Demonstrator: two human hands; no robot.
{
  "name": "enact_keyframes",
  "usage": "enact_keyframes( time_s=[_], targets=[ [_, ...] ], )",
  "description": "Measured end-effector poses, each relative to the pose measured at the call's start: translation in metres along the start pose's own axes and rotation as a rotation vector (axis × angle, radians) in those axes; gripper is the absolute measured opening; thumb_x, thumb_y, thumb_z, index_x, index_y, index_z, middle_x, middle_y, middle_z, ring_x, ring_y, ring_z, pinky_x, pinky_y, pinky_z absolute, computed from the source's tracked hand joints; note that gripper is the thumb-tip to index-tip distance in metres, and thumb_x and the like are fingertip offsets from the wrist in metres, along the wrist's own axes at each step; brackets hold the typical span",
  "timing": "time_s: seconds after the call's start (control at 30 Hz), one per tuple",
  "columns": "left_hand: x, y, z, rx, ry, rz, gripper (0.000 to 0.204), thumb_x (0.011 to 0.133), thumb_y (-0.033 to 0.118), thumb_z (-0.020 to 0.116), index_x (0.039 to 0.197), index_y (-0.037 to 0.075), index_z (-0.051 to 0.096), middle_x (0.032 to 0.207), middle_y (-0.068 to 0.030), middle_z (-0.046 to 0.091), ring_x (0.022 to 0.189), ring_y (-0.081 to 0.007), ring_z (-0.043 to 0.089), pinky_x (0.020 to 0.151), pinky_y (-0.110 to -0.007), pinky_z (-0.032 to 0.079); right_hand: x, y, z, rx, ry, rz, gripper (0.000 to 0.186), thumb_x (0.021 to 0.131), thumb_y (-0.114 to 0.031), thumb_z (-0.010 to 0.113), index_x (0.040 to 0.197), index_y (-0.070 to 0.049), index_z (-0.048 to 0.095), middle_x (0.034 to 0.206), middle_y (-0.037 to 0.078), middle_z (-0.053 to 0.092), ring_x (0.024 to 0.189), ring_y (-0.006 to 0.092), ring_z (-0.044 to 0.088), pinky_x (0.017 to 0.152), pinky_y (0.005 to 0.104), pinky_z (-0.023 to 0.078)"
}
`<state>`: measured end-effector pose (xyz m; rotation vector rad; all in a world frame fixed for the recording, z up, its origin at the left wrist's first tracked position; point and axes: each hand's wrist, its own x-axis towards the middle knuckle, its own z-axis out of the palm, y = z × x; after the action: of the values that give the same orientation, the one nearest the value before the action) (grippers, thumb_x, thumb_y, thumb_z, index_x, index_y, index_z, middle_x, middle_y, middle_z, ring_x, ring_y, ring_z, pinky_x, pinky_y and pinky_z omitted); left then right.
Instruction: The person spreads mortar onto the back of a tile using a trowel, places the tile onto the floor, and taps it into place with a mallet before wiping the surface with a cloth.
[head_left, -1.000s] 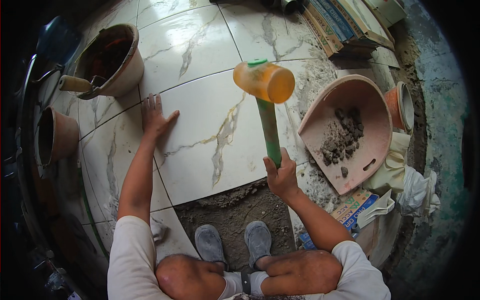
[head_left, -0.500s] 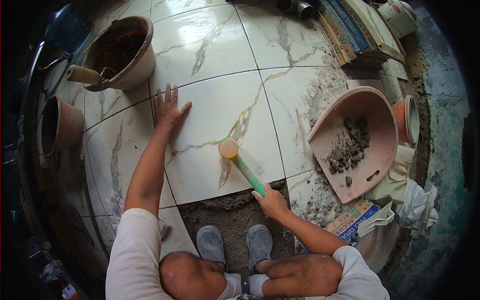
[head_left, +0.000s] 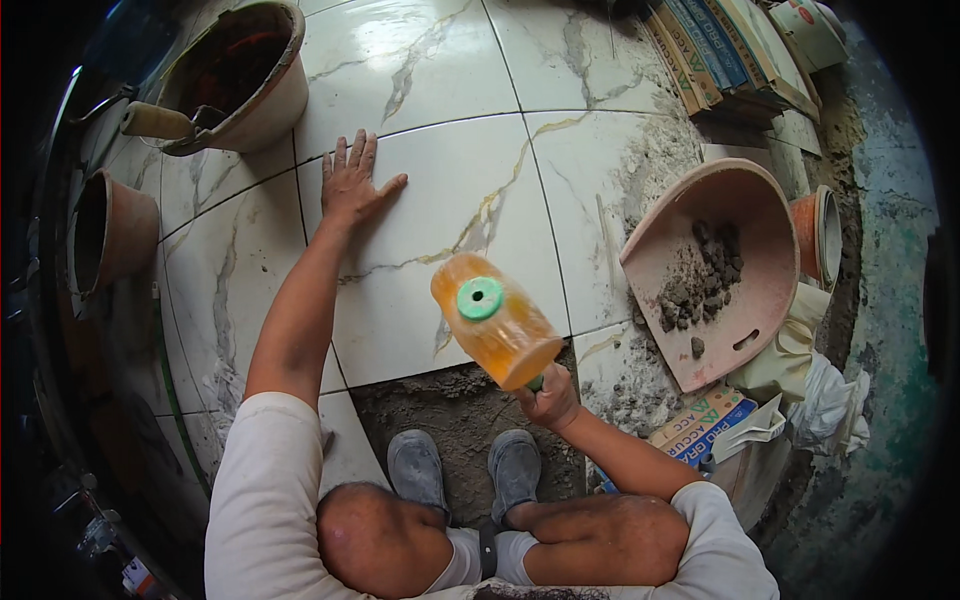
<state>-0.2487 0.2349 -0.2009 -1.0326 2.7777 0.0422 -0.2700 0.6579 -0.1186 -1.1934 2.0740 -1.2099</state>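
Observation:
My right hand is closed round the handle of a rubber mallet with a translucent orange head. That head is tipped up above the floor, showing a green ring with a dark hole on its top. Most of the handle is hidden behind it. My left hand lies flat with fingers spread on a white marble-patterned tile, near its far left corner. The tile's near edge borders a patch of grey mortar, where my grey shoes stand.
A bucket with a wooden-handled trowel on its rim stands far left, a smaller pot nearer. At right lies a pink scoop holding mortar lumps. Behind it are stacked tile boxes; crumpled plastic lies nearby.
The mallet head has swung up off the tile toward me, its top now turned to view. My left hand has shifted slightly right and farther away on the tile.

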Motion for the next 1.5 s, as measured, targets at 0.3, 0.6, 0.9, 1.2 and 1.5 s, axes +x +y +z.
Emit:
enact_keyframes(
  time_s=[0.3, 0.6, 0.9, 1.2, 1.5],
  targets=[
    [0.005, -0.002, 0.016, 0.083, 0.065, 0.021, 0.099, 0.083, 0.082, 0.033, 0.157, 0.018, 0.017, 0.164, -0.0011, 0.014, 0.15, -0.0278, 0.011, 0.122, -0.047, 0.008, -0.046, 0.037, 0.012, -0.406, -0.369, 0.413, 0.043, 0.092, -0.044, 0.062, 0.094, -0.004, 0.047, 0.074, 0.025, 0.064, 0.073, 0.0489, 0.063, 0.062, 0.0567, 0.05],
    [0.004, 0.001, 0.021, 0.11, 0.154, 0.014, 0.098, 0.083, 0.082, 0.035, 0.157, 0.019, 0.019, 0.163, -0.0012, 0.016, 0.15, -0.0278, 0.012, 0.121, -0.045, 0.01, -0.04, 0.02, 0.011, -0.37, -0.363, 0.429, 0.046, 0.093, -0.048, 0.059, 0.092, -0.004, 0.047, 0.072, 0.024, 0.064, 0.069, 0.0468, 0.064, 0.059, 0.0555, 0.051],
    [0.008, -0.008, 0.032, 0.101, 0.19, 0.027, 0.1, 0.081, 0.085, 0.034, 0.156, 0.02, 0.02, 0.163, -0.0005, 0.016, 0.15, -0.0273, 0.013, 0.121, -0.046, 0.011, -0.026, 0.006, 0.009, -0.012, -0.114, -0.188, 0.044, 0.083, -0.039, 0.075, 0.1, -0.002, 0.057, 0.071, 0.013, 0.061, 0.064, 0.0355, 0.064, 0.058, 0.0417, 0.053],
    [0.009, -0.006, 0.038, 0.134, 0.194, 0.019, 0.102, 0.08, 0.087, 0.032, 0.157, 0.021, 0.018, 0.163, 0.0008, 0.016, 0.15, -0.0262, 0.013, 0.122, -0.045, 0.011, -0.059, 0.036, 0.017, -0.43, -0.495, 0.383, 0.042, 0.09, -0.043, 0.064, 0.095, -0.004, 0.048, 0.068, 0.022, 0.063, 0.066, 0.0446, 0.065, 0.059, 0.0525, 0.053],
    [-0.002, -0.001, 0.0, -0.167, -0.071, 0.025, 0.105, 0.083, 0.076, 0.047, 0.155, 0.006, 0.016, 0.163, -0.0117, 0.013, 0.15, -0.0355, 0.007, 0.122, -0.048, 0.009, -0.042, 0.013, 0.023, -0.451, -0.54, 0.446, 0.041, 0.092, -0.041, 0.063, 0.096, -0.004, 0.047, 0.074, 0.023, 0.064, 0.069, 0.0452, 0.064, 0.059, 0.0534, 0.051]
  ],
)
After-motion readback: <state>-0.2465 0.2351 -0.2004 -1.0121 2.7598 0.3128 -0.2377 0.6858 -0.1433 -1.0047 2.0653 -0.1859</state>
